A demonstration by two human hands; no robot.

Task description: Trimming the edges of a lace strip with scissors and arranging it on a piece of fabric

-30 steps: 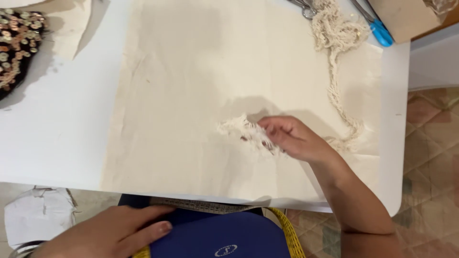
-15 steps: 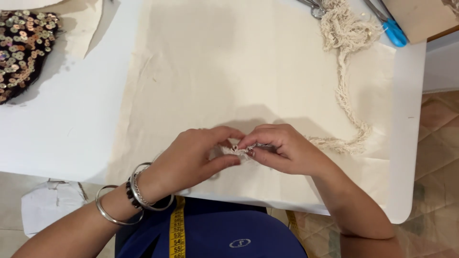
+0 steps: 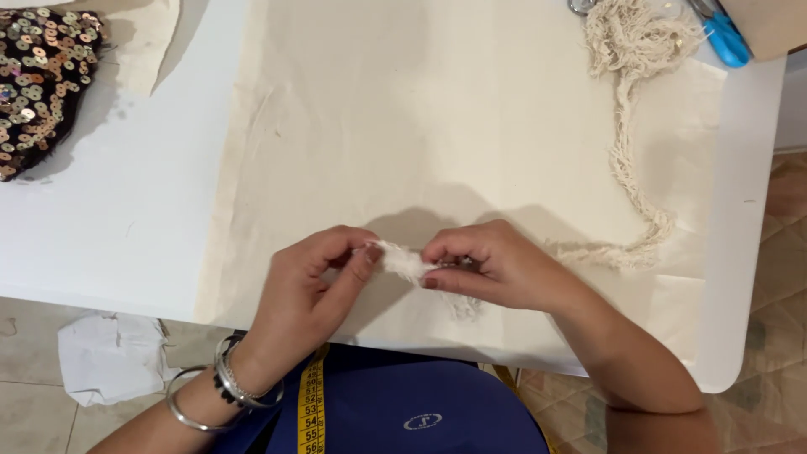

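Note:
A small tuft of cream fringe (image 3: 403, 261) is pinched between my two hands just above the cream fabric sheet (image 3: 437, 126). My left hand (image 3: 311, 282), with bangles on the wrist, grips the tuft's left end with thumb and fingers. Its right end sits in the fingertips of my right hand (image 3: 496, 265), which is curled over it. More frayed threads lie on the cloth under my right hand. A long strip of cream fringe trim (image 3: 630, 168) runs from the far right of the sheet down toward my right wrist.
The white table (image 3: 126, 219) carries a dark sequinned piece (image 3: 38, 76) at the far left, and blue-handled scissors (image 3: 719, 38) at the far right. A yellow tape measure (image 3: 311, 403) hangs over my blue top. Crumpled white paper (image 3: 109, 357) lies on the tiled floor.
My left hand rose from my lap to the table and took hold of the tuft beside my right hand. Since half a second ago the hands have drawn the tuft slightly apart.

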